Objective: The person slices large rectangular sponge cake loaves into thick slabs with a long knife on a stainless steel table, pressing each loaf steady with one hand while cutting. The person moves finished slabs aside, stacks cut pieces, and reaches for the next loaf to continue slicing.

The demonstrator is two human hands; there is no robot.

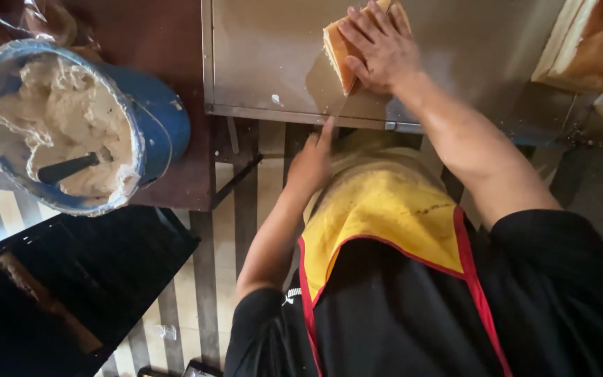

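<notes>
Steel-grey metal bench [266, 63] fills the upper centre of the frame, its front edge running across just above the person's waist. On it, at top centre, stands a slab of sponge cake [338, 52], pale cut face turned toward frame left, brown crust on the far side.

Right hand [378, 45]: laid flat over the top and right side of the cake, fingers spread and extended, palm pressing down. Open grip, steadying rather than clenched.

Left hand [312, 160]: just below the bench edge, centre of frame, closed around what appears to be a knife handle, index finger extended upward along it. Handle itself is hidden inside the hand. A broad flat blade [326, 87] rises from the hand onto the bench, lying against the cake's cut face.

Upper left of frame: blue bucket [162, 119] on a dark brown surface, filled with pale cream [57, 119]; a dark handle [68, 167] sticks out of the cream.

Upper right corner: more sponge cake slabs [594, 49], well apart from the hands.

Lower half: person's black shirt with red trim, yellow cloth [385, 216] at the waist. Floor below is striped. Black tray-like object [71, 279] at lower left.
</notes>
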